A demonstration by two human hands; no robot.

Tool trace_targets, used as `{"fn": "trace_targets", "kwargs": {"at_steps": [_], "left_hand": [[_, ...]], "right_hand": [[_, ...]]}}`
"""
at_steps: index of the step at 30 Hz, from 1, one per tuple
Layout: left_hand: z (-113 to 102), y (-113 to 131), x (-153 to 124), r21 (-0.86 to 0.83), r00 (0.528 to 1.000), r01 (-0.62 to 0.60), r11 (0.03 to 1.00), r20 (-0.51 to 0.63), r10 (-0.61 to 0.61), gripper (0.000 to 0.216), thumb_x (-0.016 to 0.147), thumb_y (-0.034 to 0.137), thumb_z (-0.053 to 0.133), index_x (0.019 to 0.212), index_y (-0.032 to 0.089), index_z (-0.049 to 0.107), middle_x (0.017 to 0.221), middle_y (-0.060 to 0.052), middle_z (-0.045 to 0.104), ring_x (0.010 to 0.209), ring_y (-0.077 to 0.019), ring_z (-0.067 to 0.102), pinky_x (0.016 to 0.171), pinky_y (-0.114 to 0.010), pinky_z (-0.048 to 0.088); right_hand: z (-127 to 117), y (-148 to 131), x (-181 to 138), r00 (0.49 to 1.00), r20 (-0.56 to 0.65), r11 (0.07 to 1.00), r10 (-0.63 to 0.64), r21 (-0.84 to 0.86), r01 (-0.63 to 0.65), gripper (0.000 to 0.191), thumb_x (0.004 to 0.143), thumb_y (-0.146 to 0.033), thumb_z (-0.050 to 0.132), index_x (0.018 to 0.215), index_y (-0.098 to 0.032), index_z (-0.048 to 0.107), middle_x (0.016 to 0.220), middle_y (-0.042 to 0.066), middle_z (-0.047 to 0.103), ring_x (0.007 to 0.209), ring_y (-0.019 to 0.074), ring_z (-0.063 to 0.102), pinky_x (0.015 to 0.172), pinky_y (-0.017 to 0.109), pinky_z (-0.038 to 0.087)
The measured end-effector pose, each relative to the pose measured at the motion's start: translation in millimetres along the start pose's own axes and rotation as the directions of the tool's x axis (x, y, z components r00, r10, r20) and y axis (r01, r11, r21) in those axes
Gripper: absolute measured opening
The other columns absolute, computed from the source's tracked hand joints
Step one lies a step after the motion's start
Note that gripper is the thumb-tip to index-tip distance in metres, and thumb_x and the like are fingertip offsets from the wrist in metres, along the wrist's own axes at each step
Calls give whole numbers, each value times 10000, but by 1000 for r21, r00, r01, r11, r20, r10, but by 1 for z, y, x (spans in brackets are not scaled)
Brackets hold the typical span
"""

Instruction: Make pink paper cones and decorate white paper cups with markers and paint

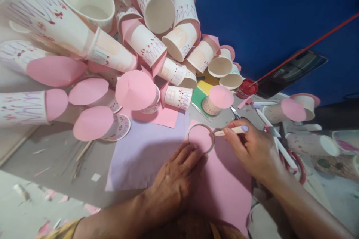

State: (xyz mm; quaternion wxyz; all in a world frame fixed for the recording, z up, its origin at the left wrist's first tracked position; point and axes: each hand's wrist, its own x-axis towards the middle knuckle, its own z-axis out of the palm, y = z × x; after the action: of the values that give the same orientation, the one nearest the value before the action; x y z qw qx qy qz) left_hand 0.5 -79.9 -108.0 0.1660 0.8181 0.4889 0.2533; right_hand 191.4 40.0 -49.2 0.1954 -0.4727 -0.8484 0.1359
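Observation:
My left hand (175,179) lies flat on a pink paper sheet (224,186), fingers stretched out and touching the near edge of a clear round ring (201,137) set on the sheet. My right hand (252,147) pinches a cream pen with a lilac cap (231,131), its tip against the ring's right rim. A lilac paper sheet (146,149) lies under the pink one to the left.
A big pile of decorated paper cups (146,41) with pink cone lids (134,89) fills the left and back. A red paint pot (246,89), scissors (291,160), markers and more cups (297,108) sit at right. Paper scraps litter the grey floor (56,157).

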Motion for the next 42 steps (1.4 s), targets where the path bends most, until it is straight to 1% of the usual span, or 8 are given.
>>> {"fn": "trace_targets", "kwargs": {"at_steps": [5, 12, 20, 24, 27, 31, 37, 42], "left_hand": [[-6, 3, 2, 26, 998, 40, 999, 43, -41, 335, 938, 79, 498, 1261, 99, 584, 1272, -165, 579, 1296, -312, 480, 1103, -499, 520], [-13, 6, 4, -17, 981, 143, 990, 131, -140, 367, 921, 80, 480, 1264, 180, 569, 1270, -140, 534, 1383, -312, 400, 1048, -481, 563], [-12, 5, 4, -18, 986, 134, 991, 103, -131, 285, 931, 90, 465, 1171, 177, 593, 1226, -143, 518, 1318, -311, 443, 991, -476, 594], [-12, 5, 5, -7, 992, 104, 995, 79, -103, 274, 942, 92, 465, 1167, 171, 602, 1216, -147, 528, 1318, -313, 441, 963, -459, 607], [-14, 5, 5, -13, 994, 86, 996, 73, -85, 310, 940, 80, 485, 1220, 163, 590, 1216, -140, 536, 1343, -307, 422, 1019, -453, 579], [-18, 6, 7, -14, 992, 90, 996, 94, -89, 264, 998, 114, 456, 1207, 189, 600, 1176, -110, 553, 1283, -268, 483, 1000, -400, 580], [-18, -2, 10, 69, 996, 70, 995, 57, -74, 341, 1015, 112, 425, 1329, 179, 543, 1061, -82, 620, 972, -211, 606, 857, -354, 584], [-27, -14, 22, 104, 990, 80, 991, 107, -91, 255, 985, 113, 459, 1154, 203, 627, 965, -62, 652, 907, -201, 625, 775, -308, 541]], "right_hand": [[1, -3, -33, 996, -79, 999, -44, 5, 44, 167, 1018, -336, 556, 939, -217, 641, 632, -37, 703, 417, 109, 592, 467, 223, 413], [7, -10, -54, 991, -75, 992, -112, 46, 116, 232, 1050, -340, 505, 936, -202, 653, 722, 3, 751, 552, 127, 691, 565, 211, 503], [-10, -2, -62, 978, -210, 997, -3, 79, 20, 172, 1021, -312, 571, 1051, -186, 684, 815, 47, 789, 559, 142, 702, 536, 230, 530], [2, 5, -65, 965, -113, 967, -236, 71, 244, 268, 1007, -170, 558, 1264, -165, 631, 1014, 93, 805, 863, 189, 772, 769, 270, 584], [15, 8, -67, 931, -45, 930, -362, 45, 364, 422, 953, -78, 553, 1370, -140, 566, 976, 82, 800, 802, 180, 754, 742, 279, 571], [24, 10, -68, 912, 35, 912, -409, -4, 409, 518, 896, -18, 493, 1396, -144, 528, 959, 65, 787, 757, 174, 723, 703, 292, 547], [22, 10, -69, 904, 71, 902, -421, -73, 425, 456, 912, -78, 510, 1364, -137, 528, 853, 42, 755, 672, 176, 673, 612, 311, 485], [22, 10, -71, 906, 80, 900, -415, -109, 421, 478, 888, -52, 499, 1352, -156, 536, 941, 62, 774, 744, 187, 695, 651, 310, 473]]}}
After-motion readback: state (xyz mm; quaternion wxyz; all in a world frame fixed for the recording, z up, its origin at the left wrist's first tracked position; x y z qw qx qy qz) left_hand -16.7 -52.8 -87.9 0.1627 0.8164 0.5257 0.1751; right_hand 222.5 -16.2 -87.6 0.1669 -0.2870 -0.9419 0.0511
